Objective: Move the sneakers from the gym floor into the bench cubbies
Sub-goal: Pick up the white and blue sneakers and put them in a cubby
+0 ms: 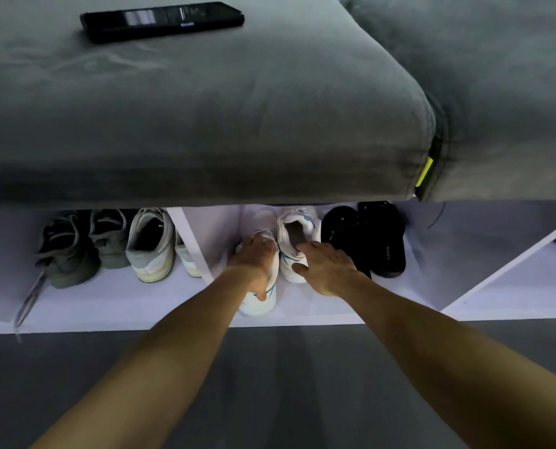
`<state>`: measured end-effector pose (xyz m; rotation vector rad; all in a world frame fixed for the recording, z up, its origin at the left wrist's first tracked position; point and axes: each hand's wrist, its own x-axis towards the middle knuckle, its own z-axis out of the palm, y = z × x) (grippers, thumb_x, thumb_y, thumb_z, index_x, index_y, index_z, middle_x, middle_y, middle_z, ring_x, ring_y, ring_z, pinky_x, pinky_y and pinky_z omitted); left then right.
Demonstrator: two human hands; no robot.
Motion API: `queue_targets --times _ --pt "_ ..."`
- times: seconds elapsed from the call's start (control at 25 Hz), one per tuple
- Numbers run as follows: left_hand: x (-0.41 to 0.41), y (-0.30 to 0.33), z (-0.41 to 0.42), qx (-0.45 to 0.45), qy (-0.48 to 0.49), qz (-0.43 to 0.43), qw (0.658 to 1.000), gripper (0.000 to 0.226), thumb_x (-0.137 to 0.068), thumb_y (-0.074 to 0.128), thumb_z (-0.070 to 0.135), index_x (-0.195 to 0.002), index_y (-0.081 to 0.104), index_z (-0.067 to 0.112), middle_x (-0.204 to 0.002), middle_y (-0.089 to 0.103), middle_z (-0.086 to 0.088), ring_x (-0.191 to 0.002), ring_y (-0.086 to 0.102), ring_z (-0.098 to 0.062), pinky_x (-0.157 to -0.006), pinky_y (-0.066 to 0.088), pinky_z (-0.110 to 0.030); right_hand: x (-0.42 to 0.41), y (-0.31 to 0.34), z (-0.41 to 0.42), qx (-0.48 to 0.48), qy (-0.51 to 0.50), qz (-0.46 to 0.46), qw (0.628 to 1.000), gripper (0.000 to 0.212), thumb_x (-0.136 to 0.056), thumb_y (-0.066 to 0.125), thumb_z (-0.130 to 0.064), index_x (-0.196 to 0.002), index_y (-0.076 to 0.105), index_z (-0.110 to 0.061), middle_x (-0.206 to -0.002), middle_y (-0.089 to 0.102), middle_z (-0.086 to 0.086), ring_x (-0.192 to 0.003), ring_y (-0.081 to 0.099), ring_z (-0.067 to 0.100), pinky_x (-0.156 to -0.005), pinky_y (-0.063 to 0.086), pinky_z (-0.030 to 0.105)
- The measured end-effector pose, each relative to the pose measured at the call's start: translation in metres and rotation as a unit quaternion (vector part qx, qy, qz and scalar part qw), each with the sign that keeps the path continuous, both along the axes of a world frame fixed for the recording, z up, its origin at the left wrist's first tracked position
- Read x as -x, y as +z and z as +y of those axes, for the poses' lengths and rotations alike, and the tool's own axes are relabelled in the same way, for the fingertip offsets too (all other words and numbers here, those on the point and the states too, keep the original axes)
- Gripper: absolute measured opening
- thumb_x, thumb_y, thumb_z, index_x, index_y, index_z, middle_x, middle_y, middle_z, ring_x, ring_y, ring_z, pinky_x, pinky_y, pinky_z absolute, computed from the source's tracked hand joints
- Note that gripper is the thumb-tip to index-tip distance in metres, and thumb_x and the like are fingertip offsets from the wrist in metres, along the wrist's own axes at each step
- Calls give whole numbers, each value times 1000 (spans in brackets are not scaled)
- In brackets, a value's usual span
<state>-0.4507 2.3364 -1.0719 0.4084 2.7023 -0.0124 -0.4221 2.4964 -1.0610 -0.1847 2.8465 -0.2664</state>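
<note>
Standing side by side in the middle cubby (pixel 302 314) of the white bench, two white sneakers with blue trim are each held by a hand. The left sneaker (pixel 260 303) sits nearer the front edge of the shelf, its heel toward the viewer, and is gripped from above by the left hand (pixel 254 260), whose fingers are curled over the collar while the thumb is pressed against the heel. The right sneaker (pixel 297 228) is set a little deeper, touching the first, and the right hand (pixel 325 267) is laid on its heel with the fingers only slightly bent and the thumb against the side; whether it is truly clasped cannot be told. Just beside this pair, to the right in the same cubby, a pair of black slides (pixel 364 234) is stored. Beyond an upright divider (pixel 190 241), the left cubby is filled with grey sneakers (pixel 108 241). A thick grey cushion (pixel 205 124) is spread over the bench top, and a black phone (pixel 161 21) is laid flat on it. A dark grey floor (pixel 270 384) is seen below the two bare forearms.
</note>
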Motion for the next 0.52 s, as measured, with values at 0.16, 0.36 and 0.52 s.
queue_targets --times 0.16,0.36,0.52 --pt "3 -3 2 9 -1 58 998 103 -57 91 30 -141 33 16 -143 39 -5 -129 40 -28 -105 35 -36 7 -7 -3 3 -2 1 1000 44 -96 42 -44 -133 42 -21 -139 47 3 -123 46 29 -96 40 41" --pt "15 -17 3 15 -31 204 978 71 -83 70 23 -142 32 12 -144 40 -8 -130 39 -25 -109 28 -33 15 -10 -2 2 -5 15 1000 42 -96 43 -44 -129 47 -19 -135 51 4 -120 49 29 -93 42 42" --pt "17 -30 4 30 -45 249 967 76 -87 65 32 -147 22 13 -151 30 -8 -136 31 -27 -111 26 -36 18 -14 2 2 -5 20 1000 43 -96 43 -44 -132 45 -20 -136 50 4 -121 47 28 -96 42 42"
